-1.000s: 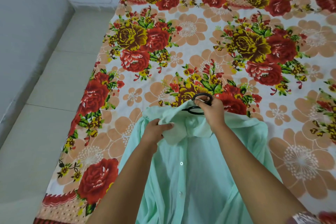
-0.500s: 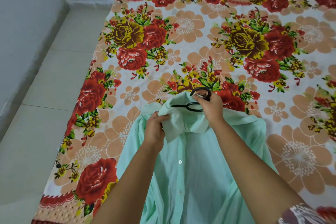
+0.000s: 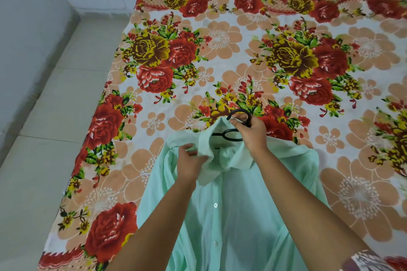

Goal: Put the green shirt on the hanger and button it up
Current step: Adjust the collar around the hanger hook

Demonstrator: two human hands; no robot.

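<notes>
1. Two hands are working at the neck of the green shirt point(image 3: 231, 226). The shirt lies front-up on the flowered bedsheet point(image 3: 220, 50), with its collar point(image 3: 207, 145) right at the hanger point(image 3: 230, 135) and its body running from the hanger toward you.
2. Your right hand point(image 3: 251, 136) has its fingers curled round the black hanger at the base of the hook. The hook sticks out beyond the collar, on the side of the hanger away from you. The hanger's arms are hidden inside the shirt.
3. Your left hand point(image 3: 189, 163) pinches the collar flap just to the left of the hanger.
4. Expect the cloth to be thin, light and limp. It will likely sag, crease and slide along the hanger rather than hold any shape.
5. Treat the hanger as the only rigid part and keep your grip at its neck.
6. Take the shirt by the collar or by the doubled front edge below the hanger, where the cloth is firmest. Avoid loose body cloth.
7. Small white buttons point(image 3: 215, 205) run down the front below the hanger. Pinch each one with your fingertips. You cannot tell whether they are fastened.
</notes>
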